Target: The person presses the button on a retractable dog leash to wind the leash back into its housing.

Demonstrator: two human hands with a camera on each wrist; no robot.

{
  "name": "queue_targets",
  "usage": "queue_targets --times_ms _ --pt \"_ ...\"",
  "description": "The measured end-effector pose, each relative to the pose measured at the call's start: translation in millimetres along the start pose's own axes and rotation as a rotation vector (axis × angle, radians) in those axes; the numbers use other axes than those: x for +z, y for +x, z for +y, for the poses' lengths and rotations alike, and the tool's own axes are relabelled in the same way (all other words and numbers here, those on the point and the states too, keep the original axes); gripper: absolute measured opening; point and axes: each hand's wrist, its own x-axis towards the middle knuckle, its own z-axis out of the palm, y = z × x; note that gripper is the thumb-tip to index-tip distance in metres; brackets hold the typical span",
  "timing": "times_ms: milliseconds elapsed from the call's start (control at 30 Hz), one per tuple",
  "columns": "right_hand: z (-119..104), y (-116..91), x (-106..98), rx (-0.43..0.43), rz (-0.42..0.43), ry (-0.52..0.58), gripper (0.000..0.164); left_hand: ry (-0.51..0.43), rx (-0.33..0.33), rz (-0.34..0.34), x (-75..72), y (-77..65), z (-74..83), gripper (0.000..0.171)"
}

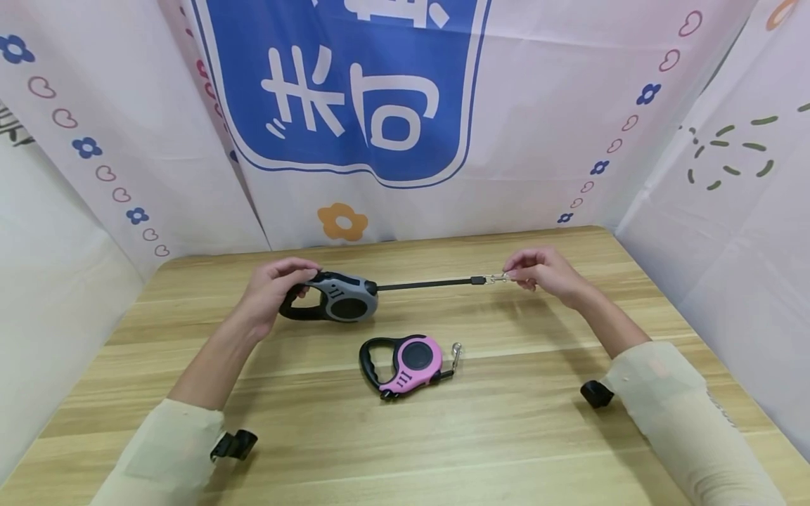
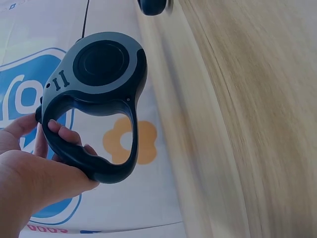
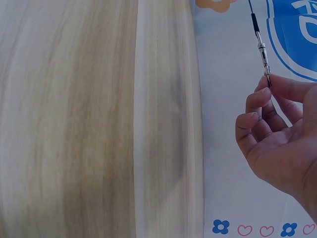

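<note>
My left hand (image 1: pixel 271 288) grips the black loop handle of a grey retractable dog leash (image 1: pixel 349 298), its fingers passing through the loop in the left wrist view. From the leash's casing a black strap (image 1: pixel 430 284) runs out taut to the right. At its end is a silver metal clip (image 1: pixel 496 279), whose tip my right hand (image 1: pixel 541 268) pinches between thumb and forefinger. Closer to me, a pink retractable leash (image 1: pixel 418 357) with a black handle lies on the table, and its own silver clip (image 1: pixel 456 353) rests beside the casing.
The light wooden table (image 1: pixel 506 450) reaches back to a white printed curtain (image 1: pixel 531 126) with a blue sign. More white cloth (image 1: pixel 715 232) hangs along the right side. Black wrist devices (image 1: pixel 234 444) sit at both sleeves.
</note>
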Motion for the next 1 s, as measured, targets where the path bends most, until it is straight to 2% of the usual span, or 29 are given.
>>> queue_targets --times_ms 667,1000 --pt "0.6 2.7 5.2 0.003 -0.021 0.001 0.016 0.011 0.038 -0.024 6.9 2.7 -2.2 0.026" --pt "0.4 3.5 6.6 -0.007 -0.027 0.0 0.016 0.012 0.03 -0.023 9.4 2.0 -1.2 0.022"
